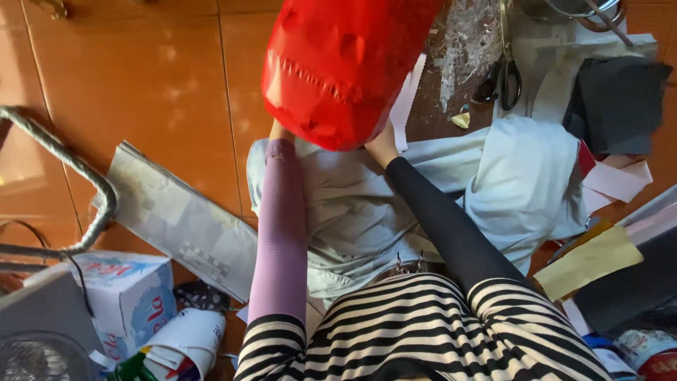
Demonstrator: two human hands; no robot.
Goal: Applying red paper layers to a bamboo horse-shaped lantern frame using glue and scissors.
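A big red plastic bag (338, 67), bulging and full, is held up in front of me over the floor. My left hand (280, 131), at the end of a lilac sleeve, grips its lower left edge. Only the wrist and heel of the hand show. My right hand (383, 144), with a black sleeve, holds the bag's lower right edge. Pale grey-blue cloth (352, 212) lies spread on the floor under both arms.
Black-handled scissors (506, 74) lie at the upper right beside dark grey fabric (617, 106). A folded grey woven sack (180, 219) lies at the left near a curved metal bar (77, 166). A white printed box (130, 293) and a yellow sheet (589, 262) sit low in view.
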